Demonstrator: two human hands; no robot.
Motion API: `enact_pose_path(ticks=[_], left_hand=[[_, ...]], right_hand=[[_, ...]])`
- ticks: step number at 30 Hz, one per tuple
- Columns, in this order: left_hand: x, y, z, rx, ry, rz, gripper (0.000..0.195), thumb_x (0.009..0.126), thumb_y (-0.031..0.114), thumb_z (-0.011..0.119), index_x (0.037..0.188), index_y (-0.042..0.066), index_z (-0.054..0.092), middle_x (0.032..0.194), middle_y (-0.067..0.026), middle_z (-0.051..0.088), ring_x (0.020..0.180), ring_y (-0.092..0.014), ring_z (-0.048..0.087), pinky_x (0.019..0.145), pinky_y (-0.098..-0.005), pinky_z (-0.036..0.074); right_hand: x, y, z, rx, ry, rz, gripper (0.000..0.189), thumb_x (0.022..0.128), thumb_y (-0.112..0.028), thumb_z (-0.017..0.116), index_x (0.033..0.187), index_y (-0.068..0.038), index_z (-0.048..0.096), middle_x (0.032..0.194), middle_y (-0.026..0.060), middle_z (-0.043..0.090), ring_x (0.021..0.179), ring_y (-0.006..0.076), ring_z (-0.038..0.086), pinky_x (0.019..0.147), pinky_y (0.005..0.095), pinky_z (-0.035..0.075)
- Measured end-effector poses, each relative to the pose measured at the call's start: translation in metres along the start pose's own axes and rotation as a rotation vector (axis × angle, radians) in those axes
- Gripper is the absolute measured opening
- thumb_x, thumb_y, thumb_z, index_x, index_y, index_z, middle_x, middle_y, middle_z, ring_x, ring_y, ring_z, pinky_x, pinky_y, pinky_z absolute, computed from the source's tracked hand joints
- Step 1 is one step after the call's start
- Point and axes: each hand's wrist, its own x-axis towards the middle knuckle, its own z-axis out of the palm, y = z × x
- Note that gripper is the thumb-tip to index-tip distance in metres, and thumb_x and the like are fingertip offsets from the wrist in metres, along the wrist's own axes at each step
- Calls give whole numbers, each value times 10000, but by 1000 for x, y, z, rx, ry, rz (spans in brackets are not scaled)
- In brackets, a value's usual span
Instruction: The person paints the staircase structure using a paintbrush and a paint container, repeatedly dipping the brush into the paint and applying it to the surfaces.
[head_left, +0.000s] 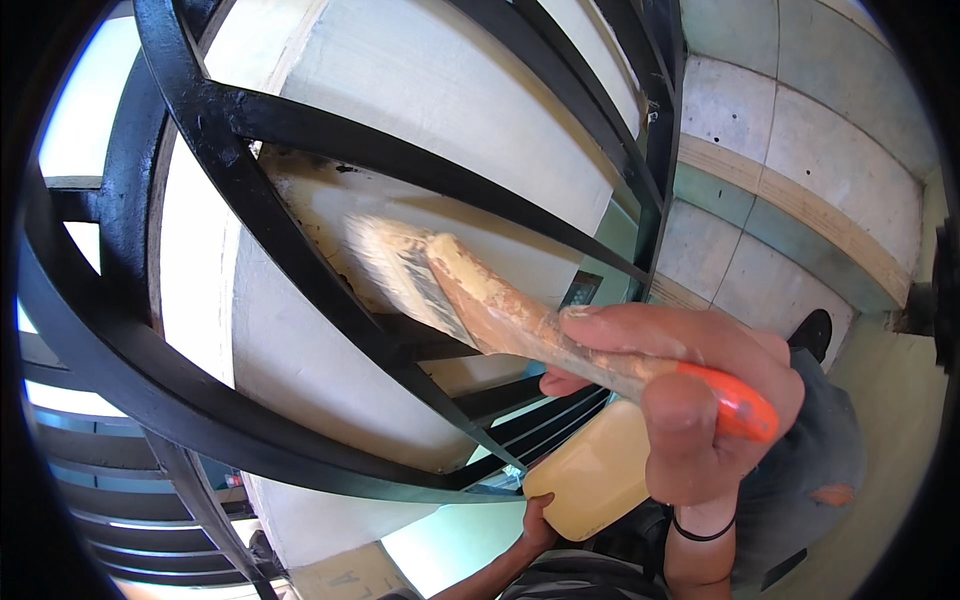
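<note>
My right hand (697, 390) grips a paintbrush (517, 315) by its worn wooden handle, which has an orange end. The pale bristles (394, 262), coated with cream paint, point into the gap between black metal bars (300, 240). Behind them is a cream wall surface (480, 232) with dark, chipped patches along its edge. The bristles are blurred, and I cannot tell whether they touch the wall. Lower down, my left hand (540, 521) holds a yellow container (596, 469) by its rim, close to my body.
Tiled steps (780, 202) run down the right side, and a dark shoe (814, 334) stands on one. The black railing crosses the view from upper left to bottom centre. Another set of dark bars (120, 487) is at lower left. A pale green wall (892, 420) borders the right.
</note>
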Motion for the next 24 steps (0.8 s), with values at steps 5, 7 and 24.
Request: enact_pose_path(ticks=[5, 7, 24], left_hand=[[1, -3, -9, -37, -23, -46, 686, 859, 281, 542, 1481, 48, 369, 1397, -163, 510, 1311, -314, 499, 1109, -451, 393], [0, 4, 4, 22, -47, 99, 688, 858, 281, 547, 1481, 51, 366, 1391, -164, 511, 1306, -309, 501, 1109, -449, 393], [-1, 7, 10, 24, -10, 77, 705, 843, 300, 564, 1471, 40, 377, 1374, -173, 526, 1284, -321, 516, 1097, -444, 402]], right_hand=[[5, -3, 14, -4, 78, -8, 658, 999, -511, 563, 1004, 135, 681, 874, 249, 717, 713, 305, 744, 658, 362, 621], [5, -3, 8, -7, 31, 25, 671, 992, -527, 567, 1002, 134, 681, 882, 250, 717, 725, 304, 746, 652, 364, 624], [6, 5, -12, -17, -188, -22, 587, 994, -447, 608, 1085, 131, 663, 974, 251, 719, 824, 339, 749, 743, 398, 629]])
